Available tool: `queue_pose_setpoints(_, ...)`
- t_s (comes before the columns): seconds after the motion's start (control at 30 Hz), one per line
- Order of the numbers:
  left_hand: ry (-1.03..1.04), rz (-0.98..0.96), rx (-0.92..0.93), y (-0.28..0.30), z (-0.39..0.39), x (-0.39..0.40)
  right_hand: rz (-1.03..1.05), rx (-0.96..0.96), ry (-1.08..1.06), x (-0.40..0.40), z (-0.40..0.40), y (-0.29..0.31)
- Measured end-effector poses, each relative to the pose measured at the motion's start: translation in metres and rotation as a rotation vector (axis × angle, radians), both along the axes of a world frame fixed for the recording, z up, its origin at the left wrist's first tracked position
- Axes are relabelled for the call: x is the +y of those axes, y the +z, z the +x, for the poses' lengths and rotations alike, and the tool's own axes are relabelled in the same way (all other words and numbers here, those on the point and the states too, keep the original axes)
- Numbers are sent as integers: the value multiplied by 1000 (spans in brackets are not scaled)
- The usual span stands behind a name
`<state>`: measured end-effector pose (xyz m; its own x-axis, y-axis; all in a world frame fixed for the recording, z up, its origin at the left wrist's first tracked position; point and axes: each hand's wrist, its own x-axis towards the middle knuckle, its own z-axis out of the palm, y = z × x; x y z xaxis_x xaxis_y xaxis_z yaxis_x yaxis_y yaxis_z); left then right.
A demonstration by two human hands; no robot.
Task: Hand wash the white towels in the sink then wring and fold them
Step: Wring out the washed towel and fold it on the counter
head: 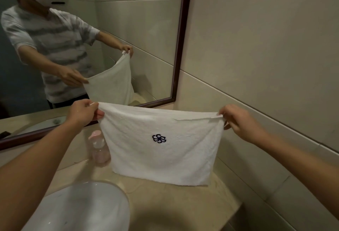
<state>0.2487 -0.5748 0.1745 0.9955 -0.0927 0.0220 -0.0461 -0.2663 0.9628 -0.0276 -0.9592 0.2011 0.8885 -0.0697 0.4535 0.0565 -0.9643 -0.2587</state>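
The white towel (161, 144) hangs spread above the counter (179, 205), to the right of the sink (82, 207). The left hand (82, 113) pinches the towel's upper left corner between thumb and curled fingers. The right hand (238, 120) pinches the upper right corner in the same manner. The towel appears doubled over, with a loose edge visible along its top right. A dark blue emblem (159, 138) sits near the towel's centre. The towel's lower edge is just above or touching the counter; which cannot be determined. The sink basin shows no contents. A clear bottle (99, 148) with a pink cap stands on the counter behind the sink, partly hidden by the towel's left edge; it holds pale pink material. A framed mirror (110, 29) is mounted on the wall behind the sink.
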Motion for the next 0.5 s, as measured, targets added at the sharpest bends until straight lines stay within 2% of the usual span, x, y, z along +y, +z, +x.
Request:
queue_pose_setpoints(0.13,18,-52,-34,1,-6,0,95,-63,-113,5,7,5)
queue_pose_setpoints(0.27,120,-164,-43,4,-15,-9,330,-192,-190,13,7,12)
queue_pose_setpoints(0.37,264,-152,-33,3,-20,-16,515,-261,-56,46,-1,34)
queue_pose_setpoints(0.43,331,-99,-2,3,-23,-24,656,-187,61,67,-7,47)
queue_pose_setpoints(0.5,304,-39,-10,5,-28,-38,680,-85,149,81,-11,55)
